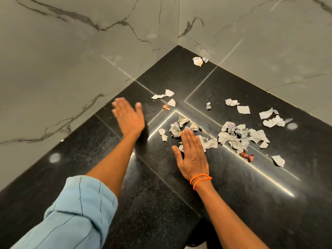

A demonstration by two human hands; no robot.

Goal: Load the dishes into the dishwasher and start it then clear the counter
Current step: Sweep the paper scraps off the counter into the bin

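Observation:
Torn and crumpled paper scraps lie scattered over the black granite counter (pixel 233 186). A middle heap (pixel 181 125) sits just beyond my right hand (pixel 193 155), which lies flat and open, fingertips touching it, an orange band at the wrist. A bigger pile (pixel 239 135) lies to the right of that hand. My left hand (pixel 128 116) is open, blurred, edge-on above the counter, to the left of a few scraps (pixel 164 95). More loose pieces (pixel 273 117) lie at the right, and one crumpled piece (pixel 198 61) sits in the far corner.
Grey marble-look walls (pixel 71 60) close the counter on the left and the far right, meeting in a corner. Small red scraps (pixel 248 156) lie near the big pile. The counter's front edge (pixel 197 218) runs near my arms.

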